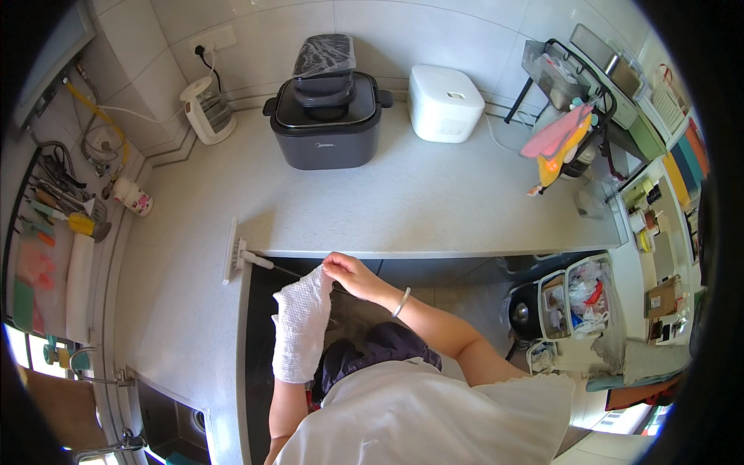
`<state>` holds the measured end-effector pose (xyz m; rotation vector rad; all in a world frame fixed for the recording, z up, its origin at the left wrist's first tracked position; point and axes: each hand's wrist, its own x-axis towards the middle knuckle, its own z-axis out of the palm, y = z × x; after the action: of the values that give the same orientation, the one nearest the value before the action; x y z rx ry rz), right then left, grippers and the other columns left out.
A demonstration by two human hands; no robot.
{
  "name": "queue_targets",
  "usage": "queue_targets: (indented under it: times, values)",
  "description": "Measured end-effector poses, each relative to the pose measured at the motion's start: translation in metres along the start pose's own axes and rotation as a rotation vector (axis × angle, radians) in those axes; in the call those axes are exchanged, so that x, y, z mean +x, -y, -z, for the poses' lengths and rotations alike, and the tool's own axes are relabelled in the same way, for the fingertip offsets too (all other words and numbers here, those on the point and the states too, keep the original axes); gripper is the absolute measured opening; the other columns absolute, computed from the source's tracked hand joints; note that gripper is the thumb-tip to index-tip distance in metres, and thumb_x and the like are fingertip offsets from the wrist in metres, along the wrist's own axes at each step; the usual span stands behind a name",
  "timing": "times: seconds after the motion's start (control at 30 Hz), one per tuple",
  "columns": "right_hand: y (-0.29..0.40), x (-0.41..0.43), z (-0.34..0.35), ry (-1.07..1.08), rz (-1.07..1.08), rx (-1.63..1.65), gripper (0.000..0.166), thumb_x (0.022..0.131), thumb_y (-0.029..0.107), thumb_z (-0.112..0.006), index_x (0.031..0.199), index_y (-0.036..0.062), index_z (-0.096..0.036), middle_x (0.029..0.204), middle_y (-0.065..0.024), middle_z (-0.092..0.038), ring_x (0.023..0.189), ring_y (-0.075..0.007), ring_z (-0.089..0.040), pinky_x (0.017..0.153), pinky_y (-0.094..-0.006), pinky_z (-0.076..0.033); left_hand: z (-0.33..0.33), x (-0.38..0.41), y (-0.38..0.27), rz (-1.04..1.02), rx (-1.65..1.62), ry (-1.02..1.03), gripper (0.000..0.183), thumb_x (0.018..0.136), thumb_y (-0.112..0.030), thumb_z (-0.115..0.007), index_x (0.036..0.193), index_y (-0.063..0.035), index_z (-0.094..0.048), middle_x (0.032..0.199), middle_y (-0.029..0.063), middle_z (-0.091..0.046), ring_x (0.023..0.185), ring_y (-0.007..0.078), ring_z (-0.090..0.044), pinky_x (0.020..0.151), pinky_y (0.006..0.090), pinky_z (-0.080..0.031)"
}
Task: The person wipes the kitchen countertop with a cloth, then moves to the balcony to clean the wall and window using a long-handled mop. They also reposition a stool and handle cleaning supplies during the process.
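A white textured cloth (302, 331) covers my left hand down to the wrist, so its fingers are hidden; my left forearm (288, 404) shows below it. My right hand (347, 274), with a light bangle on the wrist, pinches the upper right corner of the cloth between thumb and fingers. Both hands are in front of my body, by the counter's front edge. Just up and left of them, a white brush-like tool (235, 253) with a long handle leans at the inner corner of the grey-white countertop (372, 215).
Along the back wall stand a white kettle (208, 110), a dark Midea cooker (328, 139) with containers on its lid, and a white appliance (446, 104). A black rack (607, 116) is at right. The sink (174, 418) lies lower left; bins (587, 296) stand lower right.
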<state>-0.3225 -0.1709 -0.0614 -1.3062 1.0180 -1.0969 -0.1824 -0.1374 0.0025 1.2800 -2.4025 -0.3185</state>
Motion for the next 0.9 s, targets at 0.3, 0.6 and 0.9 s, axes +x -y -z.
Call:
queue_targets:
  times: [0.3,0.6,0.9]
  values:
    - [0.010,0.010,-0.013,0.005,0.138,-0.424,0.016,0.079,0.016,-0.051,0.087,0.0021,-0.050,0.070,-0.0066,-0.055,0.063,-0.0107,-0.051,0.059,-0.0235,-0.041,0.015,-0.008,0.014,-0.149,0.103,-0.427,0.019,0.064,-0.014,-0.055,0.082,-0.0085,-0.053,0.076,0.0071,-0.055,0.071,0.0249,-0.053,0.062,0.0325,-0.042]
    - [-0.045,0.050,-0.026,0.194,0.005,-0.521,0.032,0.074,0.016,-0.057,0.101,0.0011,-0.047,0.092,-0.0107,-0.055,0.071,-0.0141,-0.055,0.066,-0.0266,-0.044,0.041,-0.041,0.042,0.319,0.680,-0.091,0.007,0.049,-0.016,-0.055,0.044,-0.0109,-0.053,0.055,0.0052,-0.046,0.063,0.0214,-0.050,0.046,0.0279,-0.041]
    - [-0.123,0.121,-0.095,0.345,-0.097,-0.668,0.052,0.072,0.029,-0.058,0.107,-0.0055,-0.042,0.099,-0.0204,-0.052,0.086,-0.0254,-0.054,0.075,-0.0309,-0.042,0.103,-0.100,0.082,0.686,0.572,0.020,0.030,0.065,-0.024,-0.055,0.092,-0.0115,-0.050,0.097,0.0042,-0.049,0.093,0.0210,-0.045,0.070,0.0273,-0.040]
